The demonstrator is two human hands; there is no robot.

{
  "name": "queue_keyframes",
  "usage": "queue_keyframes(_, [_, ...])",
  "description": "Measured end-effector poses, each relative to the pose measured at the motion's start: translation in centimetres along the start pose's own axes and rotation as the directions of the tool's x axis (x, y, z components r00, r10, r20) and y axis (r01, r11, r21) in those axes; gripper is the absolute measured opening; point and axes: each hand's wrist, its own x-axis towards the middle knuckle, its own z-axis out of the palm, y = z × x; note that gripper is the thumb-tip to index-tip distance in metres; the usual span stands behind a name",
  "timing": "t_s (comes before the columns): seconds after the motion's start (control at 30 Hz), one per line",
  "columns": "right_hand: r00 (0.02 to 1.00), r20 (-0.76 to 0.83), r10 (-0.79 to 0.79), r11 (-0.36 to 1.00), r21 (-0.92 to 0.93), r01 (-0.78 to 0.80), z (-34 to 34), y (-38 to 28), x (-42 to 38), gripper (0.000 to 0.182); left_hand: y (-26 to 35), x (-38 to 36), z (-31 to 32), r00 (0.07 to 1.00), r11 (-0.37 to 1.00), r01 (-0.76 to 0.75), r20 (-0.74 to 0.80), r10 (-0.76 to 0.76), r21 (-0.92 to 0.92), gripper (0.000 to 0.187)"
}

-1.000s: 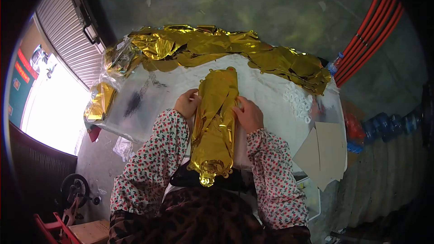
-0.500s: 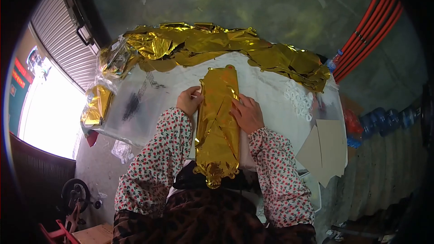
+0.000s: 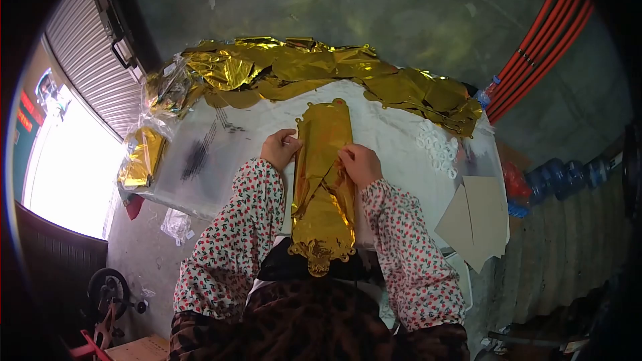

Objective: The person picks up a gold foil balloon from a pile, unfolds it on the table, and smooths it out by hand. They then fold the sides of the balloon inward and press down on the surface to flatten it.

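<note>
A long gold foil banner piece (image 3: 323, 180) lies lengthwise on the white table (image 3: 394, 130), its scalloped end hanging over the near edge toward my lap. My left hand (image 3: 279, 148) grips its left edge, fingers curled onto the foil. My right hand (image 3: 360, 164) grips the right edge, fingers closed on the foil. Both arms wear floral sleeves.
A heap of gold foil pieces (image 3: 321, 70) runs along the table's far edge. Clear plastic bags (image 3: 194, 154) with gold foil sit at left. White rings (image 3: 438, 147) and cardboard sheets (image 3: 475, 220) lie at right. Orange pipes (image 3: 542, 47) and blue bottles (image 3: 568, 174) stand beyond.
My right hand slid inward and curled its fingers onto the foil's right edge. The foil has been drawn narrower between both hands. My left hand stayed about where it was.
</note>
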Motion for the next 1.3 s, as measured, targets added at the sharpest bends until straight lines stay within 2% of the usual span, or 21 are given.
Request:
queue_keyframes(0.07, [0.937, 0.108, 0.332, 0.942, 0.023, -0.336, 0.1, -0.8, 1.0, 0.021, 0.0, 0.1, 0.0, 1.000, 0.999, 0.010, 0.003, -0.010, -0.041, 0.038])
queue_keyframes(0.1, [0.937, 0.108, 0.332, 0.942, 0.022, -0.336, 0.5, -0.3, 1.3, 0.021, 0.0, 0.0, 0.0, 1.000, 0.999, 0.010, 0.004, -0.010, -0.042, 0.038])
queue_keyframes(0.17, [0.974, -0.038, 0.224, 0.974, 0.042, -0.223, 0.9, -0.1, 2.0, 0.029, 0.1, -0.1, 0.1, 1.000, 1.000, -0.003, -0.018, 0.003, -0.005, 0.037])
queue_keyframes(0.2, [0.974, -0.037, 0.225, 0.974, 0.040, -0.224, 0.5, -0.4, 2.4, 0.029, 0.0, -0.1, 0.1, 1.000, 1.000, -0.001, -0.018, 0.001, -0.008, 0.037])
queue_keyframes(0.27, [0.825, 0.200, 0.528, 0.791, 0.238, -0.564, -0.5, -1.2, 3.2, 0.027, -0.1, -0.1, 0.1, 0.999, 0.999, -0.024, -0.026, 0.024, 0.021, 0.038])
queue_keyframes(0.3, [0.825, 0.200, 0.529, 0.791, 0.237, -0.565, -0.7, -1.2, 3.5, 0.027, 0.0, -0.1, 0.0, 0.999, 1.000, -0.023, -0.025, 0.023, 0.020, 0.038])
queue_keyframes(0.37, [0.770, 0.298, 0.564, 0.745, 0.219, -0.630, -0.9, -1.1, 4.0, 0.027, 0.0, -0.2, 0.0, 0.999, 0.998, -0.021, -0.023, 0.022, 0.067, 0.039])
queue_keyframes(0.5, [0.766, 0.324, 0.556, 0.748, 0.207, -0.630, -0.3, -0.5, 4.3, 0.028, -0.3, 0.0, 0.2, 0.998, 0.992, -0.049, -0.019, 0.052, 0.119, 0.040])
queue_keyframes(0.57, [0.790, 0.348, 0.506, 0.744, 0.289, -0.603, 0.2, 0.3, 4.3, 0.028, -0.6, -0.1, 0.2, 0.996, 0.989, -0.086, -0.028, 0.090, 0.116, 0.040])
queue_keyframes(0.6, [0.787, 0.354, 0.505, 0.743, 0.287, -0.605, 0.4, 0.7, 4.2, 0.028, -0.7, -0.1, 0.1, 0.996, 0.990, -0.080, -0.032, 0.084, 0.117, 0.040])
queue_keyframes(0.67, [0.828, 0.285, 0.482, 0.749, 0.356, -0.558, 0.4, 1.5, 4.3, 0.027, -0.7, 0.0, 0.2, 1.000, 1.000, -0.018, -0.005, 0.018, 0.001, 0.041])
queue_keyframes(0.8, [0.878, 0.226, 0.421, 0.795, 0.375, -0.477, 0.6, 2.3, 3.9, 0.020, 0.0, -0.3, 0.3, 0.999, 0.999, -0.044, -0.019, 0.044, -0.002, 0.041])
queue_keyframes(0.9, [0.892, 0.216, 0.397, 0.804, 0.387, -0.452, 0.8, 2.5, 3.8, 0.017, 1.3, -0.5, 0.5, 0.999, 0.999, 0.046, -0.005, -0.046, -0.013, 0.045])
queue_keyframes(0.97, [0.856, 0.252, 0.453, 0.752, 0.409, -0.518, 0.3, 1.8, 3.8, 0.017, 1.5, -0.4, 0.7, 0.998, 0.961, -0.037, -0.038, 0.050, 0.275, 0.049])
queue_keyframes(1.0, [0.817, 0.282, 0.502, 0.695, 0.432, -0.576, 0.1, 1.4, 4.0, 0.016, 1.4, -0.2, 0.7, 0.998, 0.960, -0.037, -0.042, 0.051, 0.278, 0.049])
queue_keyframes(1.07, [0.824, 0.284, 0.490, 0.692, 0.447, -0.566, 0.4, 1.7, 4.2, 0.016, 1.5, -0.1, 1.0, 0.975, 0.830, -0.150, -0.058, 0.214, 0.538, 0.050])
queue_keyframes(1.17, [0.838, 0.269, 0.474, 0.697, 0.467, -0.544, 0.5, 2.1, 3.9, 0.018, 2.2, -0.2, 1.4, 0.983, 0.813, -0.126, -0.041, 0.181, 0.569, 0.045])
queue_keyframes(1.3, [0.863, 0.223, 0.454, 0.682, 0.536, -0.497, 0.3, 1.7, 4.0, 0.021, 1.5, 0.1, 1.2, 0.977, 0.754, -0.170, 0.006, 0.215, 0.635, 0.040])
